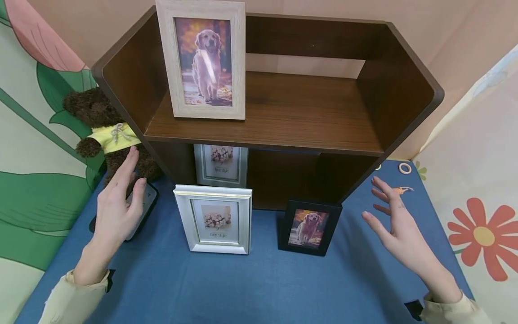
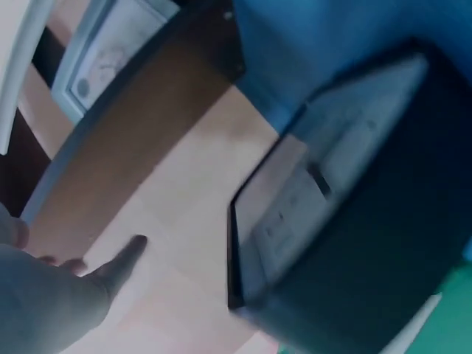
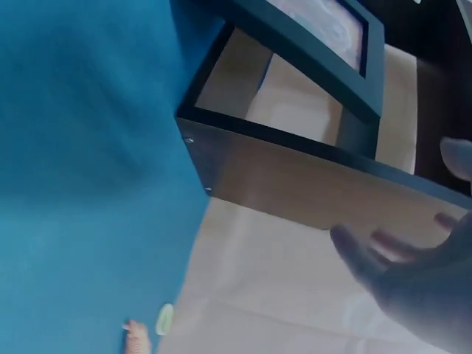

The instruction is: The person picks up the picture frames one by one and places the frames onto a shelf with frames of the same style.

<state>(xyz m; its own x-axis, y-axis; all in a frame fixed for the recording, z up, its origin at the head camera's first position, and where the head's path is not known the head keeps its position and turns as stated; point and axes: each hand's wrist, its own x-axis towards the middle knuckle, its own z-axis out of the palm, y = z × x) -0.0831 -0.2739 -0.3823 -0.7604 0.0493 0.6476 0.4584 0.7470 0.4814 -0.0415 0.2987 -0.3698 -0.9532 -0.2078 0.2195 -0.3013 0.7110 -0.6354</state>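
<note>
My left hand [image 1: 117,204] hangs with fingers extended over a dark-cased object with a grey face [image 1: 146,209], beside the shelf unit. My right hand [image 1: 400,231] stays off the shelf's right side, fingers spread and loosely bent. Neither hand holds anything. Between them stand a white photo frame [image 1: 184,220] with a flower print and a black photo frame [image 1: 332,231] with a dog picture. A grey-blue frame [image 1: 243,168] is in the lower compartment, and a large whitewashed frame [image 1: 208,112] with a dog picture stands on the upper shelf.
The dark brown wooden shelf unit [image 1: 307,112] stands at the back of the blue-covered table [image 1: 259,288]. A brown teddy bear [image 1: 95,105] in a yellow top leans at its left. Small rings [image 1: 404,168] and a small orange item [image 1: 401,190] lie at the right.
</note>
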